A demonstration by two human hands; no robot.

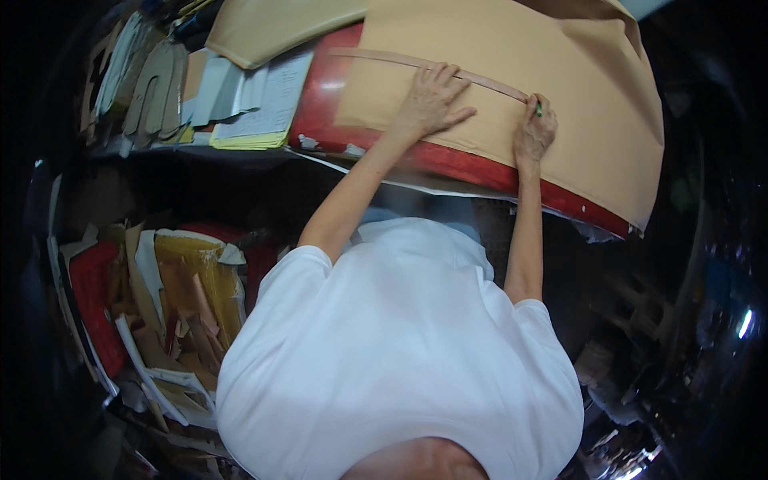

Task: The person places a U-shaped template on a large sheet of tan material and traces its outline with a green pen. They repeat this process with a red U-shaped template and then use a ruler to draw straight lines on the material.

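Observation:
A large tan sheet (584, 104), which looks like leather, lies over a red-topped work surface (324, 100). Across the sheet runs a narrow brown strip (498, 86), slanting from upper left down to the right. My left hand (430, 102) lies flat with fingers spread, its fingertips pressing on the strip's middle. At the strip's right end my right hand (534, 140) is closed around a slim green pen (538, 110). Most of the pen is hidden by the fingers, and its writing tip does not show.
Another piece of tan sheet (284, 28) overlaps the surface's far left. Left of it are stacked papers (260, 108) and upright grey templates (156, 92) on a shelf. Lower left, a bin holds scraps and a yellow roll-like piece (200, 276). The sheet's right edge hangs over the corner.

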